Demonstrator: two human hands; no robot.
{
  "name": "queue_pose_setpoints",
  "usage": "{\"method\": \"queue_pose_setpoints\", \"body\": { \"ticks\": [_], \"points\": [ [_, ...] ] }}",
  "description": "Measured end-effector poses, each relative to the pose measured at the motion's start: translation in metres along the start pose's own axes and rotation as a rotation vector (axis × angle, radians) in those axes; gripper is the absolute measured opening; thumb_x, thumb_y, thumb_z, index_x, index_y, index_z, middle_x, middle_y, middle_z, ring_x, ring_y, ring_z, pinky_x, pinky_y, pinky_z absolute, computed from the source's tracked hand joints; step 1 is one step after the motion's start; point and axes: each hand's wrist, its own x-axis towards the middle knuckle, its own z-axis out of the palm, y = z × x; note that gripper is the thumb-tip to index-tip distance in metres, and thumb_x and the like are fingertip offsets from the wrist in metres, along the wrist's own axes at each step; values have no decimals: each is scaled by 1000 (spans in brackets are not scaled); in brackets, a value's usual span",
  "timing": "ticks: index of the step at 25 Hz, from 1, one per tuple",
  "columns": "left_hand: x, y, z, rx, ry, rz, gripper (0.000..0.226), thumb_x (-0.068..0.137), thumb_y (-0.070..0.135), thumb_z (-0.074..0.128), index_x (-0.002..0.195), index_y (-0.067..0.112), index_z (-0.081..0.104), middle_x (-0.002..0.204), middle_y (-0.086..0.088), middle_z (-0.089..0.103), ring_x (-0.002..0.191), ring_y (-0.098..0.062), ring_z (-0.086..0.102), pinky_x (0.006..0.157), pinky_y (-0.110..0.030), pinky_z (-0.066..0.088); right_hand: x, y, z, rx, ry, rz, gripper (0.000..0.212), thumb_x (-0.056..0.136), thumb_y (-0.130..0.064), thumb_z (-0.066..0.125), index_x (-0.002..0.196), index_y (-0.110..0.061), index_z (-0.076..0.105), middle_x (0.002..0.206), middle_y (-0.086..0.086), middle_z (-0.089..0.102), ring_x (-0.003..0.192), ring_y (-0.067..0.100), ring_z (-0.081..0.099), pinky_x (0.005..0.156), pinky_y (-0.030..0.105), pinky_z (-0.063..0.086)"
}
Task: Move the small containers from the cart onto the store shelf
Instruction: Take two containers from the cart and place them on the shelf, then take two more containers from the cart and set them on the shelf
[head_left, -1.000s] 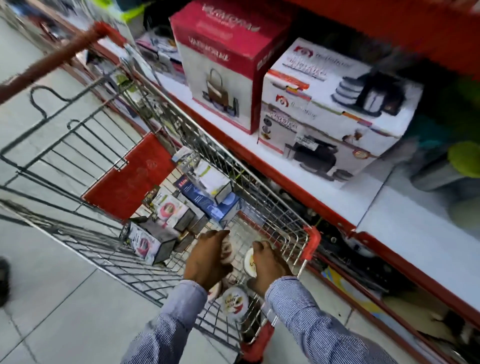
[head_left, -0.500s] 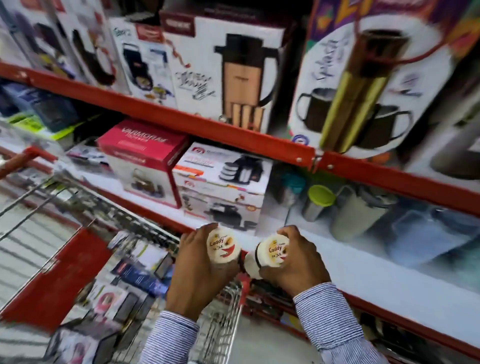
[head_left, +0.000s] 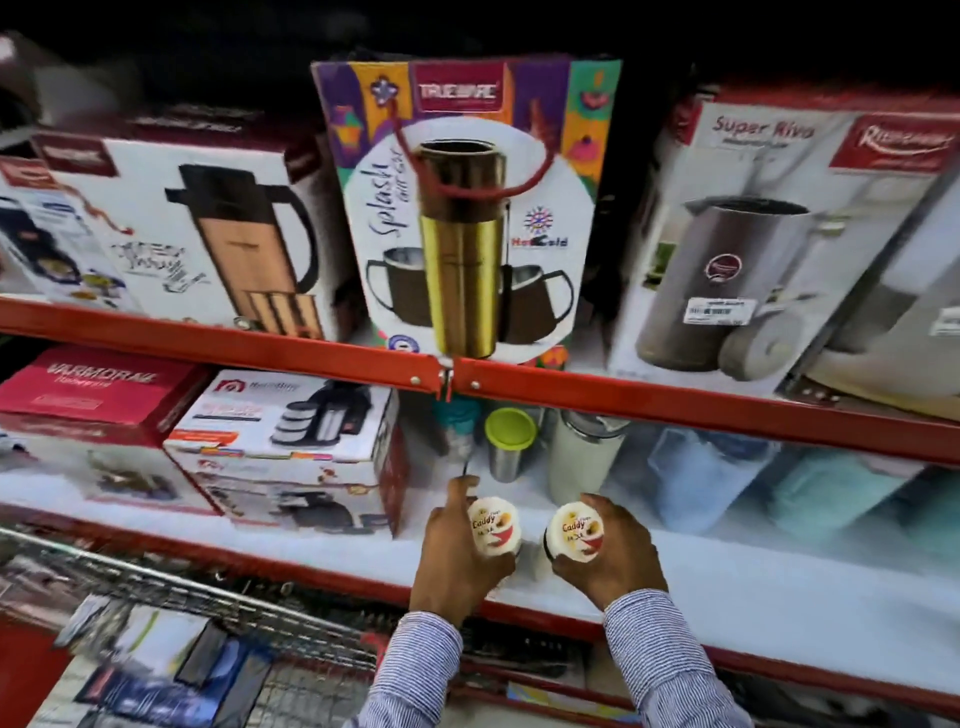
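Now left hand (head_left: 457, 558) wrapped round one small container (head_left: 493, 526), right hand (head_left: 605, 558) clasping another (head_left: 575, 532), white round "Caddy" lids, above white shelf (head_left: 753, 587)

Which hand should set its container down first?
Right, probably. The right hand holds its container over bare shelf; the left hand and its container sit close beside a box.

Two bare hands show, the left hand (head_left: 457, 561) and the right hand (head_left: 605, 558), without rings, watch or gloves. Each forearm wears a long shirt sleeve, left sleeve (head_left: 415, 670) and right sleeve (head_left: 670, 670), in fine blue-and-white stripes, cuffs closed snug at the wrists.
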Motion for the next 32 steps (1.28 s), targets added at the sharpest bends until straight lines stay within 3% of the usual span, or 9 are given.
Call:
{"method": "queue_pose_setpoints", "body": {
  "ticks": [5,9,12,15,18,22,25,29,32],
  "points": [
    [14,-4,9,54,-11,-39,90,50,38,84,125,36,36,108,-2,70,100,-24,64,84,-36,57,20,17,6,1,-36,14,87,56,-41,80,134,-25,46,133,6,53,116,26,55,99,31,45],
    [7,-4,0,96,-55,-12,95,55,41,82,137,27,37,123,-4,66,115,-26,60,96,-36,52,15,19,5,-80,-75,-27,94,64,-46,75,144,-25,29,146,5,39,124,29,42,101,37,44],
    [-12,-8,-19,147,-33,37,97,66,40,81,147,19,32,150,-3,45,137,-22,42,113,-32,35,-7,7,3,-199,14,-187,91,72,-40,71,147,-21,24,154,5,27,136,30,25,108,40,36],
    [-41,-28,-49,219,64,62,93,73,36,78,150,21,27,159,0,29,147,-17,25,119,-30,26,-37,-20,14,-209,103,-417,80,72,-34,68,142,-16,35,150,8,36,135,34,30,111,47,34],
    [-82,-65,-85,222,142,-27,88,75,36,76,149,25,29,160,1,25,147,-17,24,119,-35,27,-63,-46,48,-103,81,-607,65,74,-30,62,134,-14,47,142,8,45,132,32,36,112,45,32],
    [-139,-131,-120,275,192,-185,83,78,39,74,148,25,31,160,0,27,146,-18,27,118,-36,30,-99,-68,110,-42,-161,-746,57,77,-25,63,131,-15,51,141,7,47,133,26,37,113,37,29],
    [-186,-198,-136,293,166,-416,84,77,35,76,148,23,31,160,-5,26,147,-23,25,115,-44,35,-134,-72,180,-92,-382,-815,56,70,-22,65,125,-13,56,131,8,56,125,25,43,105,39,42],
    [-222,-280,-135,306,37,-632,81,65,18,80,138,13,46,150,-17,40,138,-34,42,108,-41,42,-174,-70,268,-338,-820,-810,61,75,-17,65,132,-11,46,136,10,49,127,31,40,104,39,41],
    [-220,-317,-119,339,-126,-715,76,61,23,74,133,14,52,139,-22,52,130,-36,49,107,-36,42,-195,-66,322,-586,-1059,-738,63,80,-18,64,136,-9,36,139,14,40,130,38,35,103,45,40]
  ]
}}
